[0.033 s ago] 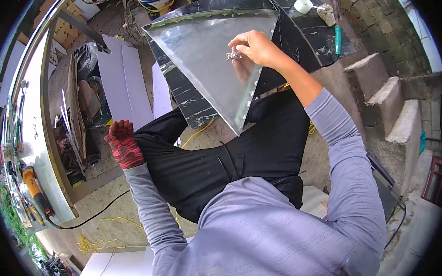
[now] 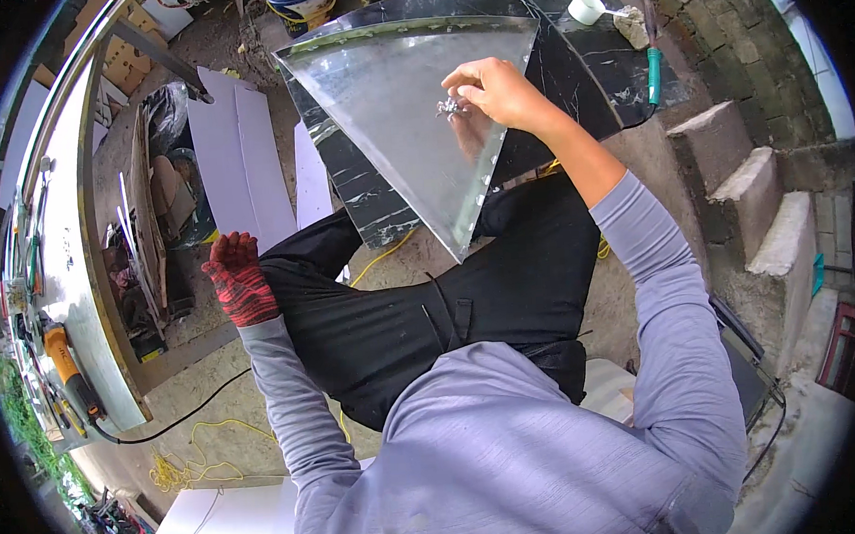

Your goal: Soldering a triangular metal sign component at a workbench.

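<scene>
"Panel [image 2: 373, 107], head view: how is it lying?"

"Grey, shiny, wedge-shaped. It is lying on a black, white-veined slab [image 2: 372, 207], its curved wide edge facing away and its narrow tip pointing at the person's lap."

"And the right hand [image 2: 491, 90]?"

"Bare. It is hanging over the panel, right of centre, thumb and fingers bending close above a small silvery clump [image 2: 450, 107]. I cannot tell whether they are pinching it or only hovering beside it. The panel is reflecting the hand faintly."

"The left hand [image 2: 236, 277]?"

"It is wearing a red-and-black glove and resting beside the black trousers [image 2: 383, 336], well apart from the panel. Its fingers are curling inward; whether they are closing on anything, I cannot tell."

"Surroundings?"

"A white roll [image 2: 585, 8] is sitting on the dark surface at upper right, near a teal-handled tool [image 2: 654, 76]. Concrete steps [image 2: 744, 191] are rising on the right. At far left an orange-and-black power tool [image 2: 64, 359] is lying on a pale bench [image 2: 79, 254], and yellow cord [image 2: 179, 473] is tangling on the ground below."
</scene>
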A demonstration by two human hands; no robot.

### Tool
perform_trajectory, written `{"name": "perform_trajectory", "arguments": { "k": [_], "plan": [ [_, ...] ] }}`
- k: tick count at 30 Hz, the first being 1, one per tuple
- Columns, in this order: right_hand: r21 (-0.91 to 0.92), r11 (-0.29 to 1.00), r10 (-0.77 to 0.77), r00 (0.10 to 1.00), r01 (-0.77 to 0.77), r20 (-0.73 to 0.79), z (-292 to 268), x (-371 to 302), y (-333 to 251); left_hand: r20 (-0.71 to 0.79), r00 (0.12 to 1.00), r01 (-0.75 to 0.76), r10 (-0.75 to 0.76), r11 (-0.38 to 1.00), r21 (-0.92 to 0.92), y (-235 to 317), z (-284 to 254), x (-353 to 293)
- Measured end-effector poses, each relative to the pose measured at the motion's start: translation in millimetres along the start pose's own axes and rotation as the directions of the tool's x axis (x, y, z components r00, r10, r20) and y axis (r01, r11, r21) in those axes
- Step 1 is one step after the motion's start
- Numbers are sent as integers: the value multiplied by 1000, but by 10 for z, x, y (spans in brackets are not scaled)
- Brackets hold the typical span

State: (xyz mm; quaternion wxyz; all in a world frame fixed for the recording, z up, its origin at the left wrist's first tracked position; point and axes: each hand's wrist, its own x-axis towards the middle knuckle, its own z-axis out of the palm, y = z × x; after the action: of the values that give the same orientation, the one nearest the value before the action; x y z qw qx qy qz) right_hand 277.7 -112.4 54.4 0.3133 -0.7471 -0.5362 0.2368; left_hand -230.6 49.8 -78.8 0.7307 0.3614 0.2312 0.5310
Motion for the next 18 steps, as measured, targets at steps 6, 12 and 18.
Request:
{"name": "perform_trajectory", "arguments": {
  "k": [6,12,18],
  "plan": [
    [146,986,80,996,-75,-31,-126,-121,-75,-12,1000,12,-11,997,76,-11,155,-25],
    [-23,999,24,996,-26,-89,-125,-289,-23,-75,997,30,-17,985,168,-29,140,-55],
    [-321,944,-99,993,73,-65,4,-337,15,-130,991,53,-8,936,348,-101,82,33]
  ]
}}
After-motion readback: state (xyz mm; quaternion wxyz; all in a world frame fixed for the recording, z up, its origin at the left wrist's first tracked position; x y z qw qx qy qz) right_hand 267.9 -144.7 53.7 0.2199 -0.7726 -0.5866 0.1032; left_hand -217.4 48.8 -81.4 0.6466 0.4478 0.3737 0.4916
